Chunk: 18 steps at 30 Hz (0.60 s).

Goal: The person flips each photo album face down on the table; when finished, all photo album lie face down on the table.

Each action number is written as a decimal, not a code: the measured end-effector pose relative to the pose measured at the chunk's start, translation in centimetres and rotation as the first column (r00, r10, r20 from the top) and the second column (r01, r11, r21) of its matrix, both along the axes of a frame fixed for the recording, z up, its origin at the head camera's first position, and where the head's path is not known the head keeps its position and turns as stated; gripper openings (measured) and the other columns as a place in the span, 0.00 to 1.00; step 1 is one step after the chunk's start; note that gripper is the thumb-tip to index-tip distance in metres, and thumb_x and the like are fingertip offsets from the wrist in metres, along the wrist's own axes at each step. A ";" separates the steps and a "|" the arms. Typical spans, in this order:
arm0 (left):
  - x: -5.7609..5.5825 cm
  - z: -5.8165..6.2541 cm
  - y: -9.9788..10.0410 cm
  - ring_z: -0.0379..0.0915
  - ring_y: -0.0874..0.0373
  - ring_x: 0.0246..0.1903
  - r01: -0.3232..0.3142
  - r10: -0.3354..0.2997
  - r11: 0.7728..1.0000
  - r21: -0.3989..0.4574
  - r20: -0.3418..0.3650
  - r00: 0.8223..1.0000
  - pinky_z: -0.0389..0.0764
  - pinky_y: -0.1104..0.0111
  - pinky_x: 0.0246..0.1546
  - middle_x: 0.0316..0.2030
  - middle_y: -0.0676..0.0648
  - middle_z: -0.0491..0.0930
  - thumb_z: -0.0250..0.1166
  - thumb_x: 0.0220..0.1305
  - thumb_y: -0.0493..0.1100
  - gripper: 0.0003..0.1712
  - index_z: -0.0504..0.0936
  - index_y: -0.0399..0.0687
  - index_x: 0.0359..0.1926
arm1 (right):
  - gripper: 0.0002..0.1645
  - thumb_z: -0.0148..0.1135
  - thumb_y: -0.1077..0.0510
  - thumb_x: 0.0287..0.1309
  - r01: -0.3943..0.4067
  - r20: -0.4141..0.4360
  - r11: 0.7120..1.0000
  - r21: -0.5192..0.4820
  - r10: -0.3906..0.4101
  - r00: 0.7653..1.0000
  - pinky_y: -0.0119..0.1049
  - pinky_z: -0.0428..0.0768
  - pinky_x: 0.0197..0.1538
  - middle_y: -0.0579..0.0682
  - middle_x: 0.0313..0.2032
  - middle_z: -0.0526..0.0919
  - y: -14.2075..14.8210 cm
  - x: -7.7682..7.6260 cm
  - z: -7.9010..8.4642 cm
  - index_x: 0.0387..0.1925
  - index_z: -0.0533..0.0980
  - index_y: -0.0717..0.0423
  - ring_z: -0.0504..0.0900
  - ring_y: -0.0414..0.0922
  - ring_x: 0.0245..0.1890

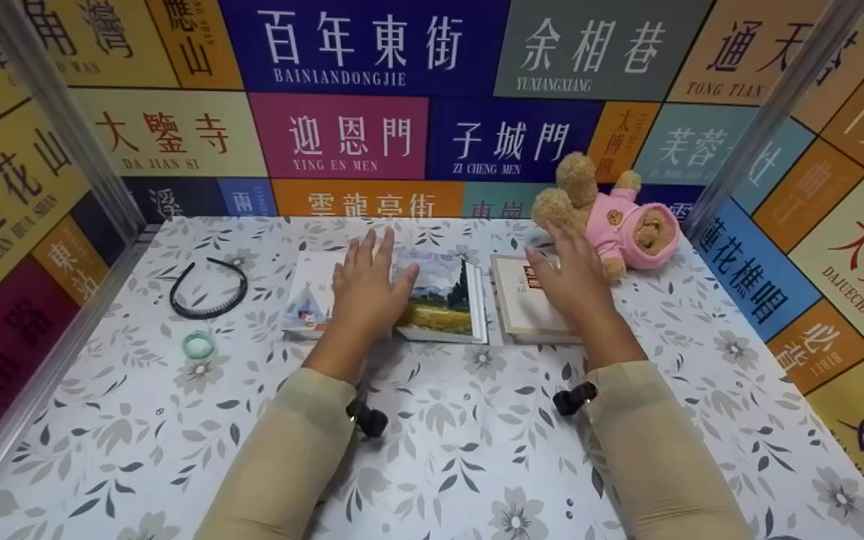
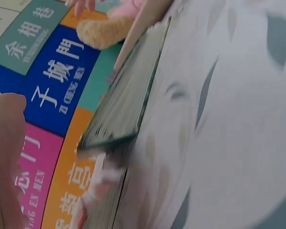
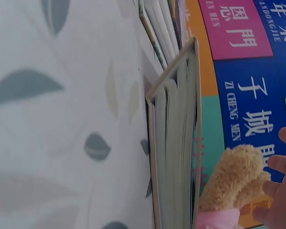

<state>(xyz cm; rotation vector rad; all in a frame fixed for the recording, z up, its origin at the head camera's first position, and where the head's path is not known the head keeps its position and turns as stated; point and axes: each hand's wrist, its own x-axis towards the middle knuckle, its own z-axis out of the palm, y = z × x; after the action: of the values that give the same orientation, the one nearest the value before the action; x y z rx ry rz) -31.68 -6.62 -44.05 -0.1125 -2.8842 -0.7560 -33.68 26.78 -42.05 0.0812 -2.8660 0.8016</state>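
Note:
My left hand (image 1: 367, 289) hovers with spread, straight fingers over two books side by side. Its thumb reaches across a book with a painted landscape cover (image 1: 436, 296), while a pale book with a tent picture (image 1: 308, 300) shows to its left. Fingers extended, my right hand (image 1: 578, 281) is above a cream book (image 1: 514, 300) and hides its right part. The right fingertips overlap the foot of a teddy bear in a pink hoodie (image 1: 619, 217) in the head view. In the right wrist view, the cream book's page edges (image 3: 176, 143) show, with the hand (image 3: 283, 181) off its cover.
A black headband (image 1: 243, 289) lies on the left of the flower-patterned tablecloth (image 1: 439, 457). Just in front of it is a pale green ring-shaped band (image 1: 187, 345). Panels printed with Chinese characters (image 1: 357, 139) enclose the table at the back and sides.

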 end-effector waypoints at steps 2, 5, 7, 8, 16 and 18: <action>0.3 -0.1 1.1 0.38 0.41 0.87 0.031 -0.031 0.998 0.059 -0.003 1.000 0.48 0.37 0.85 0.88 0.46 0.45 0.46 0.79 0.73 0.47 0.44 0.65 0.88 | 0.51 0.41 0.19 0.73 0.010 0.028 0.999 -0.053 -0.009 1.000 0.74 0.47 0.83 0.55 0.87 0.50 0.8 0.3 0.1 0.86 0.52 0.36 0.47 0.65 0.86; 0.9 -0.1 3.0 0.43 0.43 0.87 0.084 -0.085 0.985 0.154 -0.004 0.996 0.52 0.42 0.86 0.87 0.46 0.50 0.50 0.79 0.70 0.46 0.47 0.62 0.88 | 0.52 0.40 0.18 0.73 0.028 0.053 0.994 -0.109 -0.022 0.998 0.73 0.48 0.83 0.56 0.86 0.51 1.9 0.7 0.2 0.86 0.53 0.39 0.48 0.65 0.86; 1.2 -0.1 4.4 0.46 0.45 0.86 0.115 -0.120 0.968 0.224 0.009 0.993 0.53 0.45 0.86 0.86 0.47 0.52 0.52 0.79 0.69 0.46 0.48 0.61 0.88 | 0.51 0.41 0.21 0.75 0.027 0.047 0.988 -0.150 -0.020 0.999 0.71 0.50 0.84 0.57 0.86 0.54 2.7 0.9 0.1 0.86 0.55 0.42 0.51 0.64 0.86; 1.4 0.0 5.1 0.47 0.46 0.86 0.128 -0.137 0.958 0.255 0.019 0.990 0.54 0.47 0.86 0.86 0.47 0.53 0.52 0.80 0.68 0.46 0.48 0.61 0.88 | 0.50 0.41 0.22 0.76 0.022 0.041 0.986 -0.167 -0.016 0.999 0.69 0.51 0.84 0.58 0.85 0.56 3.1 1.0 0.1 0.86 0.56 0.44 0.53 0.64 0.85; 2.1 -0.6 10.8 0.54 0.44 0.84 0.183 -0.237 0.883 0.433 0.074 0.969 0.59 0.48 0.84 0.85 0.43 0.56 0.56 0.80 0.62 0.44 0.52 0.56 0.87 | 0.56 0.45 0.18 0.71 0.057 0.163 0.964 -0.261 -0.014 0.987 0.66 0.61 0.82 0.59 0.81 0.65 5.8 1.4 -0.7 0.86 0.54 0.43 0.64 0.63 0.81; 2.2 -0.8 12.2 0.55 0.43 0.84 0.182 -0.252 0.857 0.483 0.085 0.964 0.59 0.48 0.84 0.84 0.41 0.57 0.57 0.80 0.58 0.43 0.53 0.53 0.87 | 0.56 0.46 0.19 0.71 0.063 0.179 0.962 -0.266 -0.015 0.984 0.66 0.60 0.83 0.59 0.81 0.64 6.3 1.4 -1.1 0.86 0.54 0.45 0.63 0.64 0.81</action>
<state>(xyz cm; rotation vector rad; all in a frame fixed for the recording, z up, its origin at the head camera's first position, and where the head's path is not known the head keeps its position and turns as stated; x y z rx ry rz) -29.45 5.54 -44.84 -0.3404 -2.7443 -1.5469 -32.30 33.07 -43.19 -0.0843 -2.8728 1.2410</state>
